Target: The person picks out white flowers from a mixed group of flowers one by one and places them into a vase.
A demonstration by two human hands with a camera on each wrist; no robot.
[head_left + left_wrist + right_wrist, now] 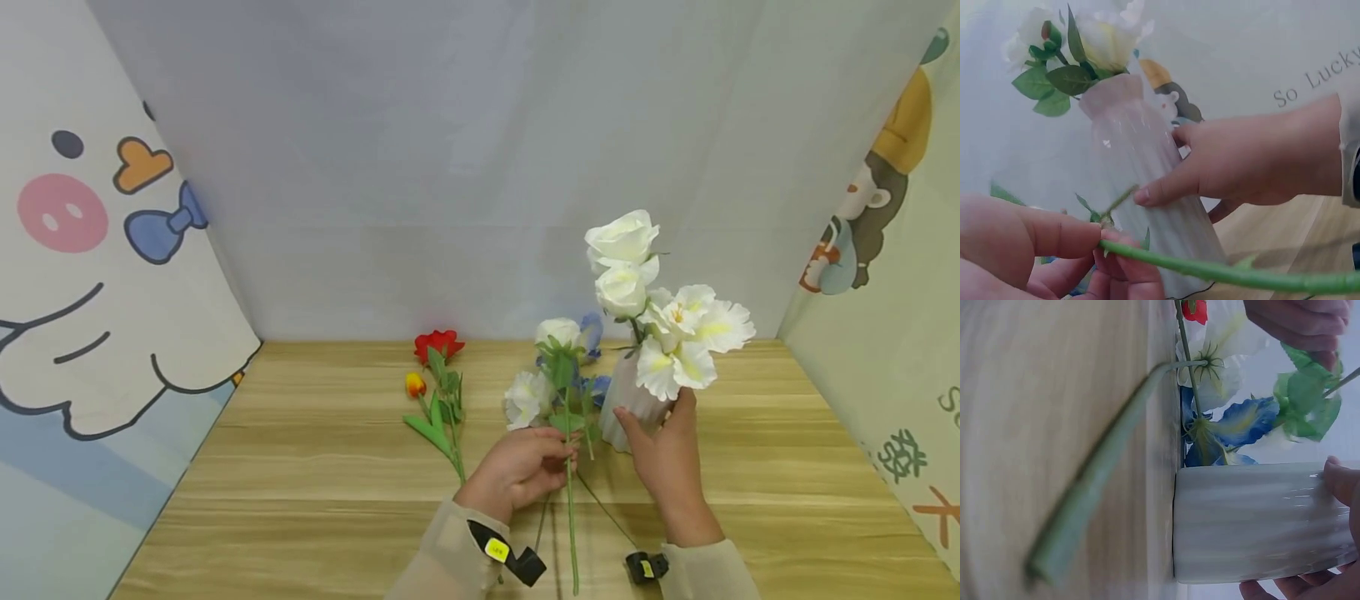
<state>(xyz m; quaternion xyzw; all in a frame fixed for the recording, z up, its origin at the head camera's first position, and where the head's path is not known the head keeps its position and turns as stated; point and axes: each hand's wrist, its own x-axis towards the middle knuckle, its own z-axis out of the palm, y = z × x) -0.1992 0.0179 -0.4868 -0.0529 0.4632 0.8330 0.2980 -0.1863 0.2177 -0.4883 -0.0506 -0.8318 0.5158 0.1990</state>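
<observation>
My left hand [521, 471] pinches the green stem of a white rose [558, 335], whose lower stem points toward me. A white ribbed vase [622, 408] stands upright on the table, tilted-looking only in the left wrist view. Around its side curls my right hand [670, 467], the thumb [1163, 186] on the near face. Two white roses [624, 250] and a white iris-like flower [693, 333] rise from the vase's mouth. Beside the vase, blue flowers [1244, 422] and another white ruffled flower [527, 400] lie on the table, partly behind the held rose.
On the wooden table [315, 467] to the left lie a red flower [438, 344] and an orange-yellow tulip [415, 384] with long stems. A grey-white cloth [412, 167] hangs behind, and printed cartoon panels flank both sides.
</observation>
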